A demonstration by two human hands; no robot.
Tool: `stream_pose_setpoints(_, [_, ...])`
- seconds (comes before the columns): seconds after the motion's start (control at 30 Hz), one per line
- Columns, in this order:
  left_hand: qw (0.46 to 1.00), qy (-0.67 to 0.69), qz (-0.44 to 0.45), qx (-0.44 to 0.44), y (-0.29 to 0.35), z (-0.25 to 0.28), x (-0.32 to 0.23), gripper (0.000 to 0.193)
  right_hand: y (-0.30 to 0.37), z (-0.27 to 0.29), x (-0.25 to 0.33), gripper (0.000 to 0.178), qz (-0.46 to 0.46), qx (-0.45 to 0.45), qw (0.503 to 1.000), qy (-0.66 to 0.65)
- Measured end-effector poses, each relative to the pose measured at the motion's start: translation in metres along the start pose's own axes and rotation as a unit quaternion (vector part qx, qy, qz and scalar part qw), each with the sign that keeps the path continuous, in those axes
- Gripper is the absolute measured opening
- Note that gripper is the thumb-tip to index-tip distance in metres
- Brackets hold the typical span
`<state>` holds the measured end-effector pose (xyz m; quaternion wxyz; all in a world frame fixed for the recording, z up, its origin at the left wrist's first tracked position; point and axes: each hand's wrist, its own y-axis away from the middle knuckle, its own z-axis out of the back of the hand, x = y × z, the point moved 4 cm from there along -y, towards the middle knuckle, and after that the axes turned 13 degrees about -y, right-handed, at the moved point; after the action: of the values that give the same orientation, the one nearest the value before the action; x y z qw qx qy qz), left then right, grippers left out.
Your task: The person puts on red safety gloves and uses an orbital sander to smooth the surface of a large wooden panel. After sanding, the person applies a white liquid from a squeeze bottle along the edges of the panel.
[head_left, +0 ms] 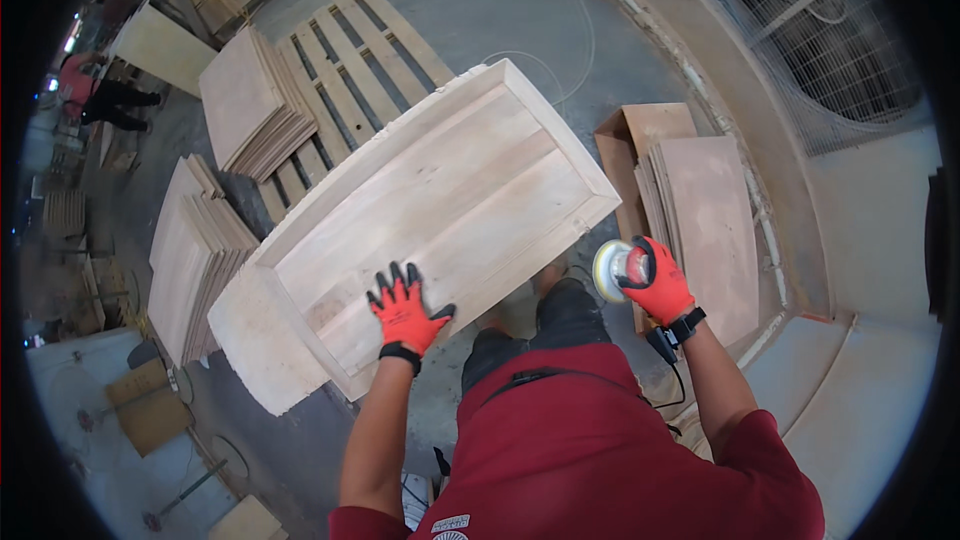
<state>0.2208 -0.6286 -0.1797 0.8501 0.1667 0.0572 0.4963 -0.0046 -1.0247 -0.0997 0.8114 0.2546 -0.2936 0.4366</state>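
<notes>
In front of the knees, the framed wooden panel lies beneath the left hand, its fingers spread; the right hand clamps the sander, clear of the surface. Flat contact and even pressure should serve best.

Even, soft light; edges curved, corners black.

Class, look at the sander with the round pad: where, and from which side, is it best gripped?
Probably round the body of the sander, coming from the right. Its disc-shaped pad faces left, so a palm from the opposite side should keep the fingers off the pad. The gloved right hand holds it from that side.
</notes>
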Motion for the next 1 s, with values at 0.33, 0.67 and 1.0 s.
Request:
stream_pose_setpoints(0.33, [0.998,-0.016,-0.047,0.023,-0.082,0.048,-0.131,0.118,-0.112,0.050,-0.055,0.086,0.039,0.048,0.997,-0.055])
stream_pose_setpoints(0.67, [0.996,-0.073,0.040,0.039,-0.023,-0.010,-0.161,0.069,-0.228,0.116,-0.130,0.087,0.028,0.070,0.991,-0.111])
stream_pose_setpoints(1.0, [0.995,-0.042,0.095,0.008,0.010,0.057,-0.151,0.055,-0.252,0.125,-0.140,0.083,0.027,0.095,0.983,-0.157])
